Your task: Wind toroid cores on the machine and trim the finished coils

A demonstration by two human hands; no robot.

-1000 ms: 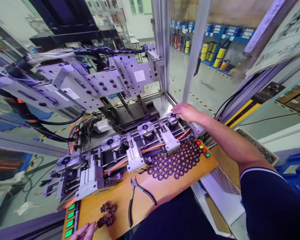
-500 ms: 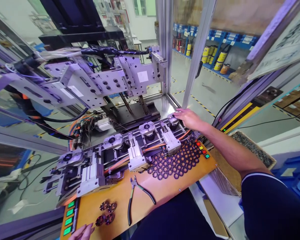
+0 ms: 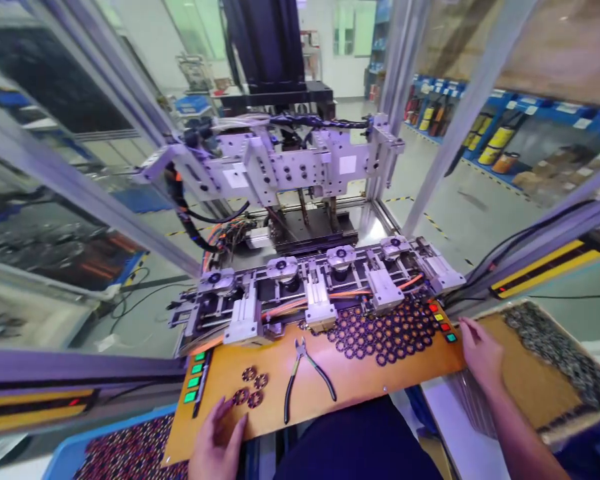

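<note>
Four-part clusters aside, a small group of dark, copper-toned ring-shaped parts (image 3: 248, 387) lies on the orange work board (image 3: 360, 390). My left hand (image 3: 217, 437) rests at the board's front edge just below them, thumb and fingers apart, holding nothing. My right hand (image 3: 483, 357) is at the board's right end, beside the green button (image 3: 451, 338); its fingers are extended and no part shows in them. Diagonal cutting pliers (image 3: 303, 373) lie with handles spread between the hands. Behind stands a row of metal fixtures, including one round-topped fixture (image 3: 341, 260) with a dark ring on it.
Many dark rings (image 3: 380, 333) cover the board's right half. Green buttons (image 3: 194, 381) line its left edge. A blue bin (image 3: 65, 460) of parts stands lower left, a box of dark pieces (image 3: 555, 347) at right. A metal machine head (image 3: 300, 167) hangs behind the fixtures.
My right hand has come away from the rightmost fixture, down to the board's right end. My left hand has moved further into view near the small ring group. The camera view has shifted left.
</note>
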